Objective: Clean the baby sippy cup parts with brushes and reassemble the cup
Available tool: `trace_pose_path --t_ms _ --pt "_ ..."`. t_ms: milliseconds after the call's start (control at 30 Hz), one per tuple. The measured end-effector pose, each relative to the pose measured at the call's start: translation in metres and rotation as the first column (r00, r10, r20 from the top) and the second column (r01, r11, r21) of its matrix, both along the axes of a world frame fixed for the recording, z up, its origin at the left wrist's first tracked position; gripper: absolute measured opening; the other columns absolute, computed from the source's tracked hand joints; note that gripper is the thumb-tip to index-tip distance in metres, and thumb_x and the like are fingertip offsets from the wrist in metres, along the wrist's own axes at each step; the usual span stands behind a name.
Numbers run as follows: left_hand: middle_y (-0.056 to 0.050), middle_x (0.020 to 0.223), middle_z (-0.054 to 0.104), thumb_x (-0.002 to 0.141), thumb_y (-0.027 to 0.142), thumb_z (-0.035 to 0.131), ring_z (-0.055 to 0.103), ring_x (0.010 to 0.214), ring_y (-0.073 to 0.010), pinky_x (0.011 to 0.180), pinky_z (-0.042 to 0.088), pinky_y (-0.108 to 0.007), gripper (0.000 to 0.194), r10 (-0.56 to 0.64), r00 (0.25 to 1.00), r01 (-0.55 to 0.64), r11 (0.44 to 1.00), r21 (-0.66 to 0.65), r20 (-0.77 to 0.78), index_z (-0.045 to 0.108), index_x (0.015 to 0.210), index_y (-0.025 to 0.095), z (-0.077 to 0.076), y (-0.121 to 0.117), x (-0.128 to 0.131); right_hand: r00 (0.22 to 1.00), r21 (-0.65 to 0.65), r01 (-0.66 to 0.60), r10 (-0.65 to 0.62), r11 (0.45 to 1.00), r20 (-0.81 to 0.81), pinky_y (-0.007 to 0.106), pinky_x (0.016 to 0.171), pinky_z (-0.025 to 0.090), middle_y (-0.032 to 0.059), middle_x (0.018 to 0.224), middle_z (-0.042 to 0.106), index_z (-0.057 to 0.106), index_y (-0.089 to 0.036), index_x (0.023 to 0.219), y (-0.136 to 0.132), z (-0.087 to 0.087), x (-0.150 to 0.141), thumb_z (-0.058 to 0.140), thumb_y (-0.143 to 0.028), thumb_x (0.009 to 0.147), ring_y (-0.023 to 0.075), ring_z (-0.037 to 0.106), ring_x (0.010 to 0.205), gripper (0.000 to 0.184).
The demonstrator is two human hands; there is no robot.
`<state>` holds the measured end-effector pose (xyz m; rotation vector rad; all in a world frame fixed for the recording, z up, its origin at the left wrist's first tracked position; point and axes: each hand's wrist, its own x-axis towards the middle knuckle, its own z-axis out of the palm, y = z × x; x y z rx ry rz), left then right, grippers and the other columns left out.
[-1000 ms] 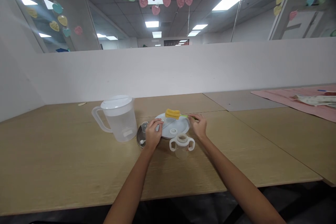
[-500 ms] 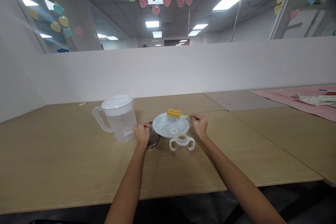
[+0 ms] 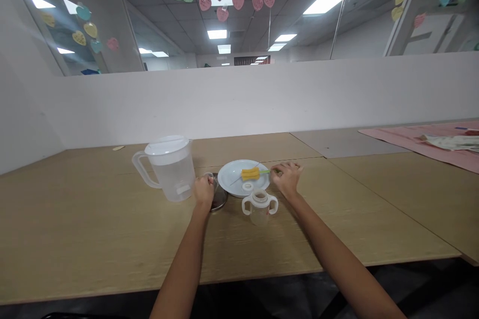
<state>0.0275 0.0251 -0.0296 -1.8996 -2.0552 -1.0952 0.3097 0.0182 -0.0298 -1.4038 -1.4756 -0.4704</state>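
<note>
My left hand (image 3: 203, 190) is curled shut on a small clear cap (image 3: 210, 176) at the edge of a dark round lid (image 3: 220, 199), just right of a clear lidded pitcher (image 3: 170, 169). A yellow sponge brush (image 3: 250, 174) lies across a white plate (image 3: 231, 183), its green handle pointing right. My right hand (image 3: 286, 177) rests on the table at the tip of that handle, with its fingers spread. A clear two-handled cup (image 3: 259, 207) stands in front of the plate. A small white ring (image 3: 247, 187) lies on the plate's near rim.
The wooden table (image 3: 93, 239) runs along a white partition wall (image 3: 262, 94). A pink cloth (image 3: 430, 147) with papers covers the far right. The table's front edge lies close below my arms. Paper hearts hang from the ceiling.
My left hand moved from the plate's left rim to the clear cap by the pitcher. My right hand lowered the brush flat onto the plate and spread its fingers.
</note>
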Motion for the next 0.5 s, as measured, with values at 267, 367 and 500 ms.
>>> trace_pose_path --t_ms 267,367,500 --pt "-0.003 0.09 0.067 0.075 0.008 0.041 0.058 0.089 -0.02 0.084 0.043 -0.036 0.027 -0.552 0.825 0.564 0.803 0.192 -0.117 0.063 0.084 0.022 0.016 -0.026 0.039 0.989 -0.006 -0.072 0.072 0.997 0.129 0.04 0.083 0.022 0.0028 0.061 0.065 0.062 -0.019 0.054 -0.005 0.001 -0.003 0.052 -0.023 0.065 0.018 0.046 0.07 0.015" --pt "-0.003 0.088 0.067 0.083 0.018 0.043 0.058 0.087 -0.0191 0.082 0.043 -0.034 0.02 -0.68 0.708 0.702 0.705 0.095 -0.191 0.063 0.085 0.022 0.018 -0.035 0.052 0.995 -0.046 -0.074 0.077 0.996 0.066 0.038 0.081 0.023 0.0025 0.06 0.065 0.062 -0.019 0.053 -0.002 -0.001 -0.004 0.051 -0.024 0.065 0.0178 0.047 0.069 0.017" --pt "-0.005 0.087 0.063 0.086 0.028 0.045 0.056 0.086 -0.0189 0.08 0.044 -0.033 0.019 -0.689 0.706 0.705 0.705 0.077 -0.162 0.061 0.082 0.021 0.019 -0.038 0.054 0.998 -0.128 -0.059 0.055 0.99 -0.033 0.035 0.077 0.025 0.0028 0.056 0.062 0.064 -0.02 0.053 0.004 -0.004 -0.005 0.048 -0.025 0.066 0.0181 0.049 0.067 0.021"
